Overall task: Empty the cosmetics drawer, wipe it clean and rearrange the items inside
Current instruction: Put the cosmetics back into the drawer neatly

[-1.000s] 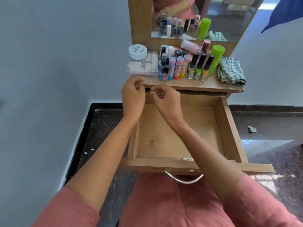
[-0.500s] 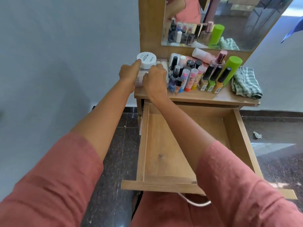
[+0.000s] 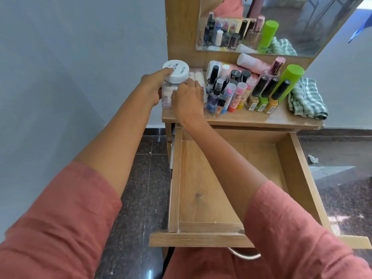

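Both hands are up at the top middle of the frame, on the wooden shelf (image 3: 261,117) under the mirror (image 3: 302,27). The left hand (image 3: 152,92) wraps round the left side of a clear box (image 3: 167,97), and one of its fingers reaches up to touch the white jar (image 3: 177,71) that sits on top of the box. The right hand (image 3: 188,98) has its fingers bent over the near side of the same box, so both hands grip it. I think the person means to lift the box and put it in the drawer (image 3: 203,184), which lies open and bare in the lower middle of the frame. To do this well, the box should come up flat and slow, because the jar only rests on it and could slide off. The finger on the jar helps keep it there. The right hand is very close to the little bottles (image 3: 237,91) that stand in rows just to its right, so it should take care not to bump them over. The box is see-through, with soft white and pink rolls inside. The jar is round, with a flat white lid and dark letters on it. A checked cloth (image 3: 306,99) lies at the right end of the shelf.
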Available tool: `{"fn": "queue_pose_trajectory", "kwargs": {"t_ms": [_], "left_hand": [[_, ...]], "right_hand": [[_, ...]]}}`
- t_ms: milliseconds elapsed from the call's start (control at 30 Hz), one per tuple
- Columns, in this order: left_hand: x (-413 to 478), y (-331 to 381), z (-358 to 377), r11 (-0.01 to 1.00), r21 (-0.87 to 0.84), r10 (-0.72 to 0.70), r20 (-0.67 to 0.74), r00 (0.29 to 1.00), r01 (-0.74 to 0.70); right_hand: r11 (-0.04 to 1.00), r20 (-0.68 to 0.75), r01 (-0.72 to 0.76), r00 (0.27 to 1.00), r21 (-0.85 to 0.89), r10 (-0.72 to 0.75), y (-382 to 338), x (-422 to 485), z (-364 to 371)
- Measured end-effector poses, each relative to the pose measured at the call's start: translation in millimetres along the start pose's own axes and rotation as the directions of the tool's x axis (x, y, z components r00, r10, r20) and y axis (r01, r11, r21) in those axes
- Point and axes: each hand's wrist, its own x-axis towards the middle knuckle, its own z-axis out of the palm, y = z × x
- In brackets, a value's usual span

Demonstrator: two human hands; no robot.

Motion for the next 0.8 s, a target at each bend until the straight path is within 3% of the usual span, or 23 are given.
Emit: {"fn": "queue_pose_trajectory", "kwargs": {"t_ms": [200,533,800], "left_hand": [[-16,-10,-11,0.984,-0.166,-0.051,0.049,0.997,0.059],[-50,-29,-43,0.981,-0.192,-0.032,0.030,0.999,0.037],[-90,-54,-66,0.975,-0.204,-0.079,0.061,0.995,0.090]], "right_hand": [[0.995,0.001,0.052,0.999,0.080,-0.052,0,-11,-4],[0.962,-0.077,0.065,0.996,0.267,-0.046,3,-43,-22],[0.913,0.058,0.066,0.994,0.402,-0.098,19,-90,-30]]}}
